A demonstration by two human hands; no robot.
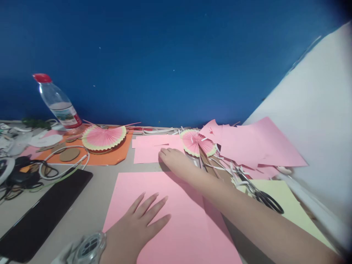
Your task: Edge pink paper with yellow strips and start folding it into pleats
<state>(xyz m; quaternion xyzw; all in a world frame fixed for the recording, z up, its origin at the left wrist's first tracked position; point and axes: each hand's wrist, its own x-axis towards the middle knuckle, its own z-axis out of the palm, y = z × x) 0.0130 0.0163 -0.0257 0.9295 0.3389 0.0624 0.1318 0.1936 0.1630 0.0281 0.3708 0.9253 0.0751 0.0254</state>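
Observation:
My left hand (134,223), with a clear-strapped watch (90,247) on its wrist, lies with spread fingers on a large pink paper sheet (189,227). Beyond that sheet my right hand (176,161) reaches across, its fingers bent and close together at the near edge of smaller pink paper (145,152). The fingertips are partly hidden. Just right of that hand stands a pleated pink paper fan (192,141) with a pale yellow rim. Another pleated fan (104,137) lies on orange paper (107,157) at the left.
Black-handled scissors (265,200) lie on pale yellow paper (291,205) at the right. Cut pink sheets (247,143) pile behind them. On the left are a black phone (46,212), cables (24,176) and a red-capped bottle (59,102). A blue wall (165,62) rises behind.

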